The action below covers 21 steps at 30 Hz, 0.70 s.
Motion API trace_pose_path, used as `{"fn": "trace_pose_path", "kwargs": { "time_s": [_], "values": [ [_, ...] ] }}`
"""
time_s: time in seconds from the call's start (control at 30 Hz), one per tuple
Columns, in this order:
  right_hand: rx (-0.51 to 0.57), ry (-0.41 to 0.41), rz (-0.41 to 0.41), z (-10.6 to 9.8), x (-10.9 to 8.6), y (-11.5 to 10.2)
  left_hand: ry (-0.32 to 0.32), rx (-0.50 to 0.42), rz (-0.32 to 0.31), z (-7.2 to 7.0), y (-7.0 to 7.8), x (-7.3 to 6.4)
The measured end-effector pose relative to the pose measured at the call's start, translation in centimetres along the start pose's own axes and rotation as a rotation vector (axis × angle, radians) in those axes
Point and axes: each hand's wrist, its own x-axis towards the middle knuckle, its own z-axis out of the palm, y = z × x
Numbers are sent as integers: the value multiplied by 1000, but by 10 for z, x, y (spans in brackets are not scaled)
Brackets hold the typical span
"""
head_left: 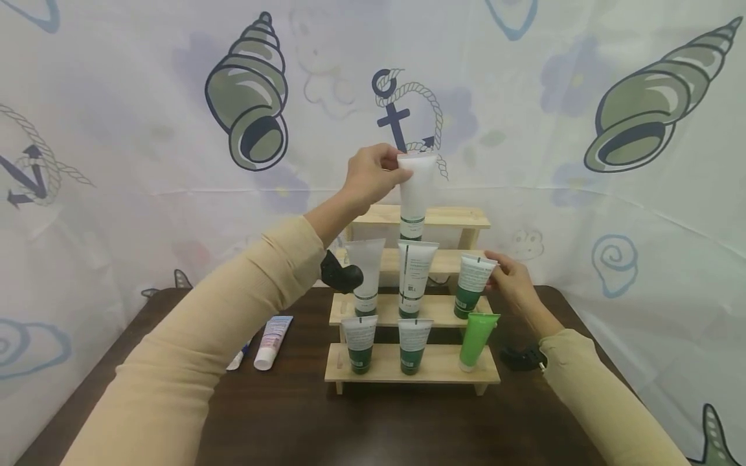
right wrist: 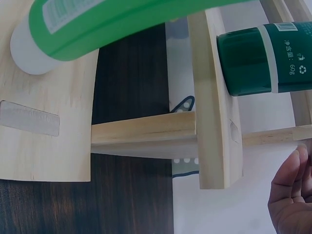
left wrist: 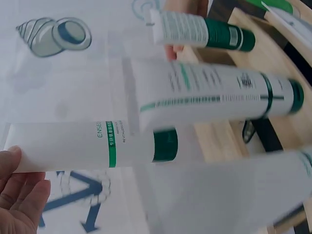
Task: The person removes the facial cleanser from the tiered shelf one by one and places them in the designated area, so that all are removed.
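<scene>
My left hand (head_left: 373,173) pinches the flat top end of a tall white squeeze tube (head_left: 415,194) at the top of the wooden rack. In the left wrist view this tube (left wrist: 73,146) hangs cap-down, with a green band and dark green cap. My right hand (head_left: 513,281) is at the upper right edge of a small white-and-green squeeze tube (head_left: 473,277), its fingers partly hidden behind it. That tube leans a little on the second step from the bottom. The right wrist view shows its green cap (right wrist: 246,61) at the step, with the hand's curled fingers (right wrist: 287,168) beside it.
Two tall white tubes (head_left: 416,275) stand on the second step of the stepped rack (head_left: 373,369). Two small white-and-green tubes (head_left: 359,340) and a bright green tube (head_left: 478,336) stand on the lowest step. Another tube (head_left: 272,343) lies on the dark table (head_left: 280,421), left of the rack.
</scene>
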Motion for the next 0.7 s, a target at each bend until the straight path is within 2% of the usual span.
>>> {"fn": "trace_pose_path", "kwargs": {
  "time_s": [0.17, 0.5, 0.7],
  "values": [
    [-8, 8, -6, 1, 1, 0, 39, -41, -20, -26, -9, -3],
    [-28, 5, 11, 3, 0, 0, 110, -45, -48, -71, -33, -11],
    [-12, 5, 9, 2, 0, 1, 160, -82, -58, -97, -49, -22]
  ]
}}
